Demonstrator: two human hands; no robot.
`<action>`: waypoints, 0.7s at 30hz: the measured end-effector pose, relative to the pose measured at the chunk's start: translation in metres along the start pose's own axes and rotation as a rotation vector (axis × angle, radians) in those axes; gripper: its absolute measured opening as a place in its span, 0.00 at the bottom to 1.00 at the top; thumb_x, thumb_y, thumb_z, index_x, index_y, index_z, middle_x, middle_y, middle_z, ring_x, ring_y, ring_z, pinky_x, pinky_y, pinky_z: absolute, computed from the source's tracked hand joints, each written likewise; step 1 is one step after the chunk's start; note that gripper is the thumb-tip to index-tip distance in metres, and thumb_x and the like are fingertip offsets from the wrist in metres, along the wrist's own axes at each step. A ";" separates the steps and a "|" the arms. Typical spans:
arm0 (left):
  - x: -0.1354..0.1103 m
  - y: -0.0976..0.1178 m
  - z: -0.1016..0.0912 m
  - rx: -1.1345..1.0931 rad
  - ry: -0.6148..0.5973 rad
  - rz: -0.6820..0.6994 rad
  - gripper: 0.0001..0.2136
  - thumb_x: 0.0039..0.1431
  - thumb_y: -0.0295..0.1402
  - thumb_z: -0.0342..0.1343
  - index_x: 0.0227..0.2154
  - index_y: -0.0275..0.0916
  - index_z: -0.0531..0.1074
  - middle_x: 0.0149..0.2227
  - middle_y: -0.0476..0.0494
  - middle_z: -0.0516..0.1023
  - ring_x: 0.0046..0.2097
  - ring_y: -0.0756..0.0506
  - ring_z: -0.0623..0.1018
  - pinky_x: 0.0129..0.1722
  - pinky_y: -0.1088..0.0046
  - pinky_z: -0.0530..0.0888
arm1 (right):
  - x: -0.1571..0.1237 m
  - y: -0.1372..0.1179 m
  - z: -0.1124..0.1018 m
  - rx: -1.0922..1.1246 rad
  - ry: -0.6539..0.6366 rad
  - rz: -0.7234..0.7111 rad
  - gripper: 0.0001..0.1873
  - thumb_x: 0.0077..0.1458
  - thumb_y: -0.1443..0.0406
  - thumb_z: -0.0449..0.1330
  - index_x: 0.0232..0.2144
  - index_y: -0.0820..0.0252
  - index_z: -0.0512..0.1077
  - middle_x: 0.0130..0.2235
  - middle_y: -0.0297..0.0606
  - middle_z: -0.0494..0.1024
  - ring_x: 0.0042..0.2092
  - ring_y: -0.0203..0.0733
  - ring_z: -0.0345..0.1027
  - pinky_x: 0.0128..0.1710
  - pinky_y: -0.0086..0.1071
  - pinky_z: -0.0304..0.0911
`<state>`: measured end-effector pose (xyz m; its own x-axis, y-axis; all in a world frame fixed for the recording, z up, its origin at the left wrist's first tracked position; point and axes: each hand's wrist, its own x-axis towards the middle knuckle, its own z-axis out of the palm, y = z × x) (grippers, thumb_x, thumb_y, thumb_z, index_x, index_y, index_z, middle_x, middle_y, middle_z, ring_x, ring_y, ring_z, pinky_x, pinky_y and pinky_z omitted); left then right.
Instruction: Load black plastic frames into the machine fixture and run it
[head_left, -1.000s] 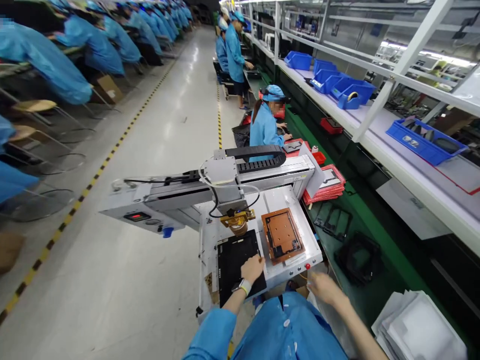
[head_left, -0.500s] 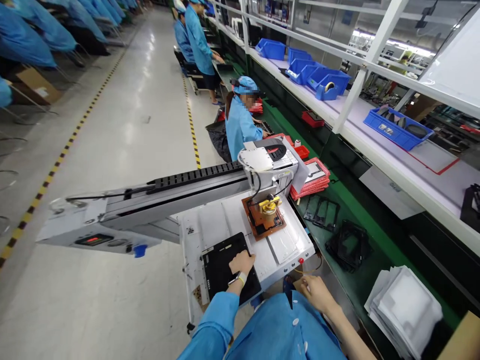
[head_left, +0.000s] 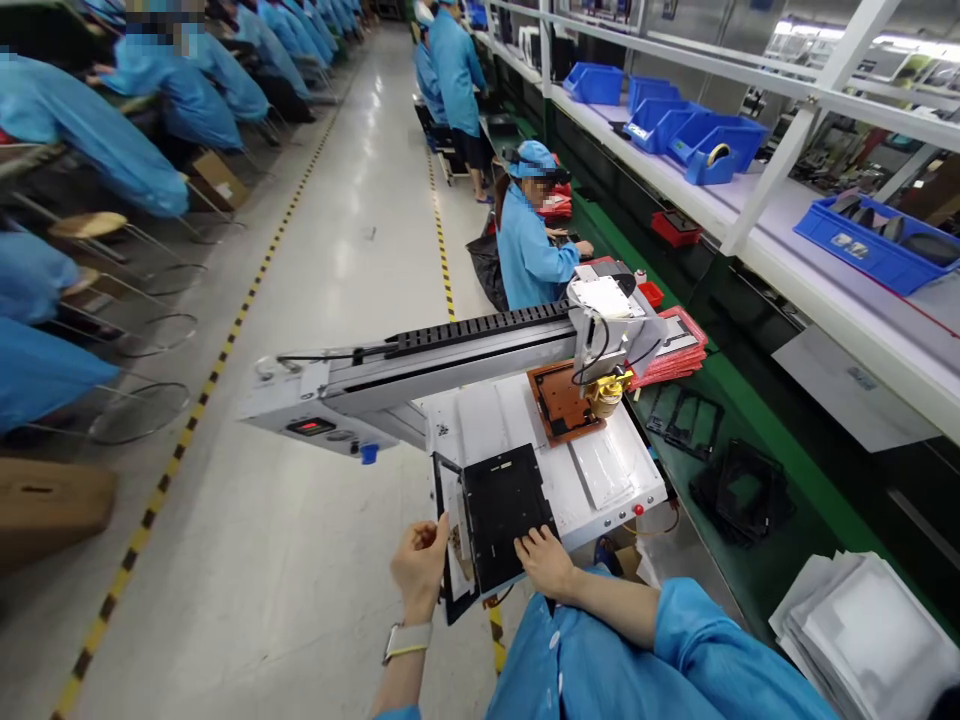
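Note:
My left hand (head_left: pixel 420 565), with a watch on its wrist, grips the near left edge of a thin black frame (head_left: pixel 442 500) that is lifted off the machine's white bed (head_left: pixel 600 480). My right hand (head_left: pixel 545 560) rests with its fingers curled on the near edge of the black panel (head_left: pixel 506 510) lying on the bed. The machine's head with a yellow dispenser tip (head_left: pixel 606 392) hangs over a brown fixture (head_left: pixel 559 400) at the back right of the bed.
A long grey gantry arm (head_left: pixel 420 365) crosses above the bed. A seated co-worker in blue (head_left: pixel 529 245) works ahead. Red trays (head_left: pixel 675 350) and black frames (head_left: pixel 686 420) lie on the green belt at right, white sheets (head_left: pixel 862 630) near right. An aisle runs left.
My left hand left the panel's top and took the frame at its left edge, lifting it. My right hand came from beside the bed onto the panel. The machine head slid right.

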<state>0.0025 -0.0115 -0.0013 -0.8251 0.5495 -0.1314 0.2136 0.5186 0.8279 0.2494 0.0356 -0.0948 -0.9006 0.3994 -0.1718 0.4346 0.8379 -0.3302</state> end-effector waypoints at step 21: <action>0.025 -0.016 -0.022 0.085 -0.240 -0.170 0.33 0.57 0.63 0.46 0.42 0.38 0.80 0.20 0.51 0.69 0.22 0.43 0.72 0.24 0.67 0.68 | -0.050 -0.020 -0.198 0.082 0.486 -0.229 0.12 0.73 0.75 0.61 0.54 0.61 0.78 0.46 0.41 0.79 0.46 0.44 0.66 0.46 0.38 0.63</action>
<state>-0.0333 -0.0206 -0.0059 -0.7080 0.5837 -0.3975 0.1344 0.6640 0.7356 0.2832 0.0727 0.1037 -0.8656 0.3521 0.3560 0.2084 0.8998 -0.3833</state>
